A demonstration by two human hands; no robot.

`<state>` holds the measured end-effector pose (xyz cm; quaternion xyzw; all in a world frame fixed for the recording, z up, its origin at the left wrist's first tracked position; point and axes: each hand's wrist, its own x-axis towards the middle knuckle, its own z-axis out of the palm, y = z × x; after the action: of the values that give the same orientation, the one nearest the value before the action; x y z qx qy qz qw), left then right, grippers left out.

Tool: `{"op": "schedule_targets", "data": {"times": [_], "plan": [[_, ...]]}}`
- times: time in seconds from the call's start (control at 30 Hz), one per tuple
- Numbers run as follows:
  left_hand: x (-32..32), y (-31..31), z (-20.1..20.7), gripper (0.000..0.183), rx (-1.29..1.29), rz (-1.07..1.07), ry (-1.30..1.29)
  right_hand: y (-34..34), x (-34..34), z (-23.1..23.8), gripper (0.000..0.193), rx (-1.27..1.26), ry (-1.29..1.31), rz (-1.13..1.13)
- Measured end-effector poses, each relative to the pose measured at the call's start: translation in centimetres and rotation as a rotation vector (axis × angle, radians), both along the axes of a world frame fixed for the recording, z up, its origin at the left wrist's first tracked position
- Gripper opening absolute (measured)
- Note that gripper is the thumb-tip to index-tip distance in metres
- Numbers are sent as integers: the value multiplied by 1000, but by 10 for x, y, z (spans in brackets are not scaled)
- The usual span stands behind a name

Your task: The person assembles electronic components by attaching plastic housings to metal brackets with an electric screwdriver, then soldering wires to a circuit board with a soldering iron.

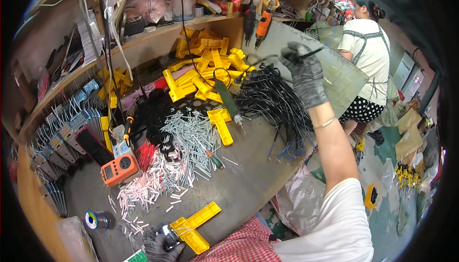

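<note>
My left hand [161,246], in a grey work glove, is closed at the lower edge on a yellow T-shaped plastic part [193,227]. A shiny metal piece [168,233] shows between the glove and that part. My right hand [307,78], gloved alike, is raised at arm's length over the far right of the bench. Its fingers are closed on a black cable [313,52], which sticks out on both sides. Below it lies a large bundle of black cables [275,99] with bluish wire ends. Loose screws [191,135] and small pale pink sleeves [143,185] are heaped mid-bench.
Yellow plastic parts [205,61] are piled at the back. A green electric screwdriver [227,99] and an orange one [263,28] hang above the bench. An orange meter [119,169], a phone [93,145] and a solder spool [95,220] lie left. A co-worker [366,61] stands far right.
</note>
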<state>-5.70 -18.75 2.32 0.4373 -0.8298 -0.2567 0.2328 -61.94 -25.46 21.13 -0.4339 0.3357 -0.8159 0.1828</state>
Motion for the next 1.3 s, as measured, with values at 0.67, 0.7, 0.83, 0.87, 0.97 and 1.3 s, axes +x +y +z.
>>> {"op": "schedule_targets", "data": {"times": [0.67, 0.7, 0.83, 0.87, 0.97, 1.3], "plan": [[-7, -18, 4, 35, -25, -13, -19, 119, 236, -186, 18, 358, 1717, 468], [-7, -20, 2, 34, -56, -66, 12, 115, 236, -182, 18, 330, 1722, 482], [9, -14, 3, 35, -100, -157, -3, 114, 234, -144, 11, 348, 1869, 778], [13, -11, 6, 35, -77, -157, -25, 112, 237, -126, 11, 476, 1866, 892], [17, -3, 4, 34, -78, -103, -57, 70, 252, -93, 16, 604, 1349, 1184], [36, -6, 4, 29, 209, 185, 366, -9, 300, -176, 37, 1045, 864, 1168]]}}
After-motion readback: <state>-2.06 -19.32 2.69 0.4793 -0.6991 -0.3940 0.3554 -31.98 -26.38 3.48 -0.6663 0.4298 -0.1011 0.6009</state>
